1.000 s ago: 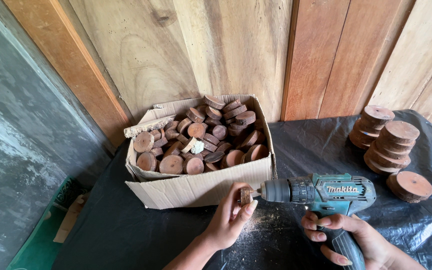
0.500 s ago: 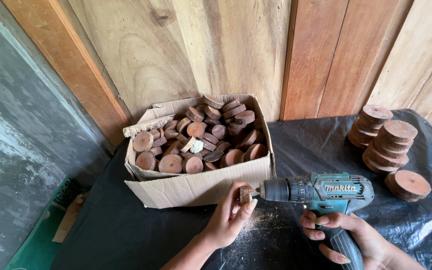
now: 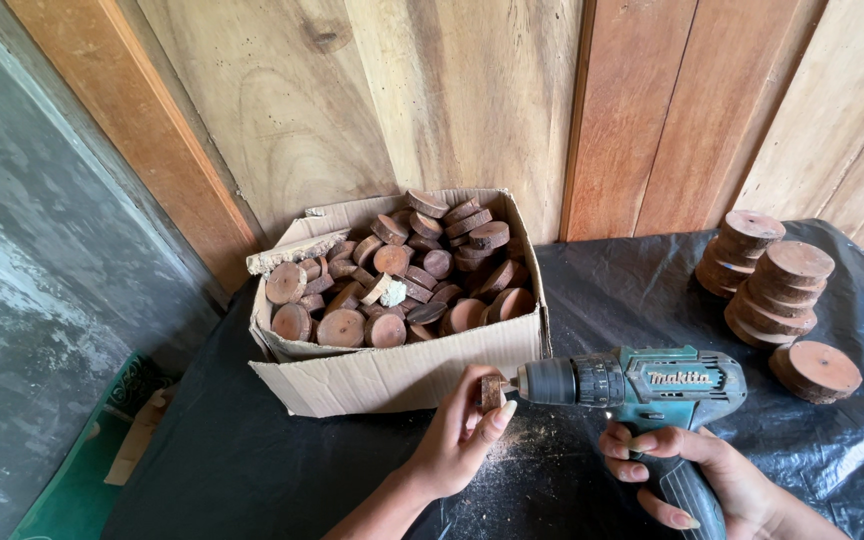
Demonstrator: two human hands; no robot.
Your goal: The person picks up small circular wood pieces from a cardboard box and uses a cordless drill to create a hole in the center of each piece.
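Head view, looking down over a bench (image 3: 252,470) draped in black plastic sheeting, with a wall of upright wooden planks (image 3: 472,100) behind it.

At the centre, towards 6 o'clock, the left hand (image 3: 457,435) pinches a small wooden disc (image 3: 492,392) on edge; its fingers (image 3: 500,418) are closed around the piece, thumb on the near side. The disc stands upright just in front of the near wall of a cardboard box (image 3: 392,375).

At 4 o'clock, the right hand (image 3: 697,475) is wrapped shut around the grip of a teal and black cordless drill (image 3: 642,385). The drill lies level, its chuck pointing to 9 o'clock, and its tip meets the face of the disc. The bit itself is too short or too hidden to make out.

Pale sawdust (image 3: 512,450) is scattered on the sheeting directly beneath the disc and chuck.

The box, from centre towards 11 o'clock, is heaped with many round slices of brown wood (image 3: 402,285), some flat and some on edge.

At 3 o'clock, well apart from the hands, more wood slices (image 3: 772,280) sit in short stacks, with one single slice (image 3: 817,370) lying beside them.

The step in hand appears to be drilling a hole through the held disc. The next move seems to call for a firm pinch, the drill kept square to the face, and steady pressure with fingertips clear of the tip.
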